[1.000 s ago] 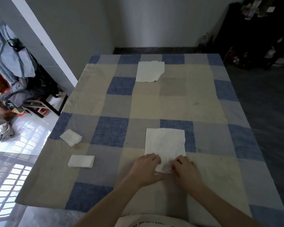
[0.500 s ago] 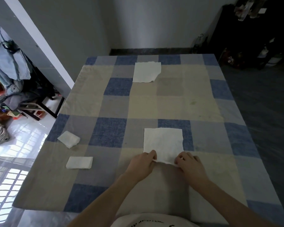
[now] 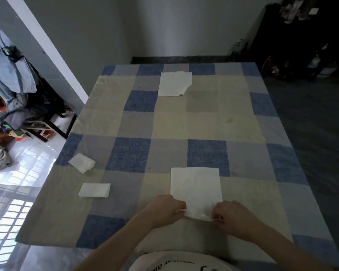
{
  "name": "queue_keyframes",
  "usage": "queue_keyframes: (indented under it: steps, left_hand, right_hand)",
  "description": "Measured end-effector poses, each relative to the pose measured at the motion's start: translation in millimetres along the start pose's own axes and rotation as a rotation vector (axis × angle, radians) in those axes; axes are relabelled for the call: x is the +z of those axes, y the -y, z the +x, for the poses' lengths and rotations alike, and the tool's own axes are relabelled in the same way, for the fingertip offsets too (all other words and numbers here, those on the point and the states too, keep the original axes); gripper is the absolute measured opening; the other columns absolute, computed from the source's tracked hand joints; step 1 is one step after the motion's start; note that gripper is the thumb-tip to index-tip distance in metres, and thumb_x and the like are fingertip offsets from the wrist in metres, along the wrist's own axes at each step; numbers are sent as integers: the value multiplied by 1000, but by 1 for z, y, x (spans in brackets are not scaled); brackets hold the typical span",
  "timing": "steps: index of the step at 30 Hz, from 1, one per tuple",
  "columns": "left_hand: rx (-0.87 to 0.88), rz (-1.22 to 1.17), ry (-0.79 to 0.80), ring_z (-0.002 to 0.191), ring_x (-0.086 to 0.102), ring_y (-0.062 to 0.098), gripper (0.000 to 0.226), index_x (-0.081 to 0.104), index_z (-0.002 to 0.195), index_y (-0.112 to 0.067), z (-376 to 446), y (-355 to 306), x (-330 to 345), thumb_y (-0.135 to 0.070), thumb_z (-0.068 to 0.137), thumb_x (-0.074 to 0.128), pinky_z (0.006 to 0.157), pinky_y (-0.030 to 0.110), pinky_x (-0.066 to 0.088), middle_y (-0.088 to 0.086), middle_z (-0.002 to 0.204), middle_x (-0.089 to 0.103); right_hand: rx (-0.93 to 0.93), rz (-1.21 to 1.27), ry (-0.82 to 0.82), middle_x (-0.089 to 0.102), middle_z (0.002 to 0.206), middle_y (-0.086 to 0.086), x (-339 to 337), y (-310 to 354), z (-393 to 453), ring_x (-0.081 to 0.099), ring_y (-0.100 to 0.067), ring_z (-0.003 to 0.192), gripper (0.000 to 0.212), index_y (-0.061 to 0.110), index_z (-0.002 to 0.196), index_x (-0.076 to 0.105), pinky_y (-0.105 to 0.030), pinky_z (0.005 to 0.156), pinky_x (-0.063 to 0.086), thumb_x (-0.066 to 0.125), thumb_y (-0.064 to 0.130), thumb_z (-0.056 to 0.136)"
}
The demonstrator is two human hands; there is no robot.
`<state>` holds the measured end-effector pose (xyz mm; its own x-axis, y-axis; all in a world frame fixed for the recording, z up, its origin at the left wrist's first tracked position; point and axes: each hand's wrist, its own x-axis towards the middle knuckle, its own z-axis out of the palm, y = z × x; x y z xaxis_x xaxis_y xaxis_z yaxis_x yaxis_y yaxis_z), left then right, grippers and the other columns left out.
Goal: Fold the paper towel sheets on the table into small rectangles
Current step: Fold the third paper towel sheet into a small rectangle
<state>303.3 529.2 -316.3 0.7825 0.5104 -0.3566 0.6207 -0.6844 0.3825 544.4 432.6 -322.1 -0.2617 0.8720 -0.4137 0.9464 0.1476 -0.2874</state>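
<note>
A white paper towel sheet (image 3: 195, 187) lies flat on the checked tablecloth (image 3: 170, 124) near the front edge. My left hand (image 3: 165, 209) pinches its near left corner and my right hand (image 3: 232, 217) pinches its near right corner. The near edge is lifted slightly off the cloth between them. Another unfolded sheet (image 3: 174, 83) lies at the far end of the table. Two folded small rectangles rest at the left: one (image 3: 82, 162) tilted, one (image 3: 94, 190) nearer the front.
The table's left edge drops to a bright tiled floor. A chair piled with clothes (image 3: 18, 106) stands at the left. A dark shelf with items (image 3: 301, 36) is at the back right, and a wall is beyond the table.
Both hands went from pressing flat on the sheet's near edge to pinching its two near corners and lifting that edge. The camera view shifted slightly.
</note>
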Motion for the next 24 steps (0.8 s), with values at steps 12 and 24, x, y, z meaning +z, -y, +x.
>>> queue_keyframes:
  steps: [12, 24]
  left_hand:
    - [-218, -334, -174, 75, 58, 14, 21, 65, 106, -23, 6, 24, 4, -38, 95, 54, 66, 29, 43, -5, 77, 64]
    - [-542, -335, -340, 71, 54, 18, 18, 50, 78, -18, 56, 35, -7, -30, 91, 53, 57, 31, 36, -4, 73, 58]
  right_hand:
    - [260, 493, -134, 52, 67, 7, -13, -30, 8, 50, -10, 65, 28, 28, 64, 55, -15, 62, 34, 62, 23, 91]
    - [485, 444, -291, 50, 65, 3, -33, -47, 76, 51, -19, 67, 37, 22, 61, 42, -32, 57, 34, 60, 34, 90]
